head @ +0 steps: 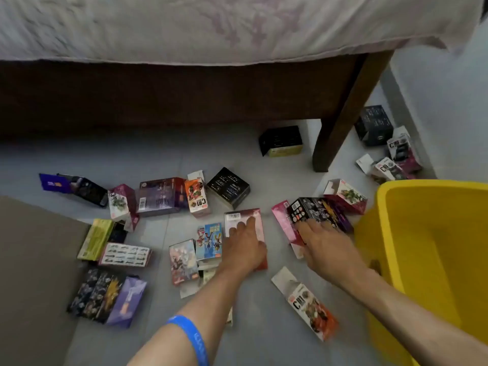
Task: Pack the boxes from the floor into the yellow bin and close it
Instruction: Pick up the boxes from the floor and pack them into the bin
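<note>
Several small printed boxes lie scattered on the grey floor. My left hand [244,247] rests flat on a red and white box [239,216] in the middle, fingers spread over it. My right hand [326,245] reaches onto a pink box [282,220] and a black and purple box [315,210] beside it; whether it grips either is unclear. The yellow bin [422,233] stands open at the right, its inside bare where visible. An orange and white box [310,307] lies under my right forearm.
A bed with a pale cover [211,27] and dark wooden leg [340,120] spans the far side. More boxes sit by the wall [390,151], under the bed [281,141], and at the left [111,299]. A brown mat [31,273] covers the floor at left.
</note>
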Demonstrator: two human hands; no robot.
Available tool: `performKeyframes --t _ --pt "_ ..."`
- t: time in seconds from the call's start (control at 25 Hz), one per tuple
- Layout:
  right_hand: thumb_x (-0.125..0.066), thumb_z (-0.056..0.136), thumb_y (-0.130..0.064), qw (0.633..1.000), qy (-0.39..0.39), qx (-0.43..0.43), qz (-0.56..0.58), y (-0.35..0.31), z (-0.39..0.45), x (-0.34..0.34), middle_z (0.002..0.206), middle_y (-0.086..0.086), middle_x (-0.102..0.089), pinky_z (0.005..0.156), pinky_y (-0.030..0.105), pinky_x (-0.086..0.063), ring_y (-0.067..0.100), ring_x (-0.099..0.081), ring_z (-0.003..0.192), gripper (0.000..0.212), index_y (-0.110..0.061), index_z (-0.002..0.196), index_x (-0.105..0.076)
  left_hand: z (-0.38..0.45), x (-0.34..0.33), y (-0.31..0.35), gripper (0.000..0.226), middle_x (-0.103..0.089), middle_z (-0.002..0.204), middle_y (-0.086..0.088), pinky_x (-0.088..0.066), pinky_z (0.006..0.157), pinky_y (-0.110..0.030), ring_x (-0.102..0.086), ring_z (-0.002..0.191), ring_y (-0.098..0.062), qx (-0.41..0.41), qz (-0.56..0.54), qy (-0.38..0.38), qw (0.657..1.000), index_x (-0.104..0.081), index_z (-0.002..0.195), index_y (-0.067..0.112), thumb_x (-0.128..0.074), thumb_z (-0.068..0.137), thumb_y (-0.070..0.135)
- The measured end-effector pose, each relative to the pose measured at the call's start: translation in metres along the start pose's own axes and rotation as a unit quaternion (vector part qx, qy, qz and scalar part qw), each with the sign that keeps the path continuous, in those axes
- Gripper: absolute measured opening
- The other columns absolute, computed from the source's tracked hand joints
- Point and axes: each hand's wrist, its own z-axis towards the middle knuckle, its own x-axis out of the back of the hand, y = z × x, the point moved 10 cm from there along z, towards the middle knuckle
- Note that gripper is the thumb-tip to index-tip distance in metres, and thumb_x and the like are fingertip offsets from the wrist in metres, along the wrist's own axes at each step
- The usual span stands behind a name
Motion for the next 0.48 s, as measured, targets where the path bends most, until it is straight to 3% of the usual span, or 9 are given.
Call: performKeyframes --t 0.08,0.16,0.24,0.36,0.4,0.48 --pt "-0.061 0.088 -0.045 0.993 -0.008 -0.118 0.022 0.043 0.025 -0.018 0.157 0.012 -0.025 0.101 0.053 -0.041 0.04 -0.039 0.133 0.079 -0.026 0.151 -0.017 0.009 -0.018 -0.012 0.086 -0.016 0.161 -0.011 -0.021 0.116 -0.054 -0.017 0.145 -0.037 0.039 0.014 -0.002 0.999 -0.008 0.156 0.027 -0.06 0.088 0.04" --pt "-0.069 0.078 -0.058 0.954 -0.091 -0.238 0.158 0.076 0.042 -0.049 0.162 0.01 -0.012 0.109 0.056 -0.034 0.042 -0.028 0.141 0.105 -0.028 0.154 -0.003 0.017 -0.037 -0.033 0.092 -0.002 0.164 -0.008 -0.012 0.119 -0.054 -0.002 0.149 -0.036 0.087 -0.014 -0.014 0.996 -0.004 0.157 0.028 -0.06 0.087 0.049" --pt "-0.077 0.071 -0.055 0.935 -0.118 -0.239 0.234 0.076 0.051 -0.075 0.163 0.006 -0.015 0.112 0.054 -0.032 0.04 -0.025 0.142 0.111 -0.028 0.155 -0.007 0.021 -0.047 -0.037 0.082 -0.005 0.164 -0.008 -0.01 0.119 -0.053 -0.002 0.149 -0.036 0.089 -0.036 0.005 0.995 -0.019 0.155 0.031 -0.055 0.088 0.059" --pt "-0.084 0.064 -0.033 0.94 -0.12 -0.143 0.285 0.055 0.052 -0.09 0.152 0.001 -0.037 0.109 0.045 -0.037 0.032 -0.034 0.136 0.089 -0.033 0.142 -0.041 0.019 -0.032 -0.043 0.05 -0.041 0.141 -0.01 -0.034 0.107 -0.048 -0.033 0.131 -0.035 0.072 -0.07 0.11 0.989 -0.061 0.124 0.03 -0.058 0.085 0.062" --pt "-0.086 0.063 -0.031 0.922 -0.123 -0.138 0.341 0.052 0.049 -0.094 0.144 0.0 -0.046 0.103 0.039 -0.041 0.025 -0.043 0.127 0.072 -0.033 0.129 -0.056 0.018 -0.03 -0.051 0.049 -0.044 0.135 -0.009 -0.038 0.101 -0.044 -0.037 0.124 -0.033 0.088 -0.087 0.125 0.984 -0.062 0.116 0.029 -0.063 0.081 0.063" --pt "-0.087 0.067 -0.035 0.861 -0.063 -0.191 0.466 0.059 0.04 -0.099 0.129 0.002 -0.055 0.086 0.029 -0.046 0.014 -0.054 0.104 0.038 -0.027 0.1 -0.069 0.018 -0.035 -0.063 0.079 -0.037 0.14 -0.013 -0.037 0.1 -0.046 -0.033 0.127 -0.035 0.135 -0.084 0.108 0.981 -0.045 0.133 0.026 -0.07 0.071 0.068"
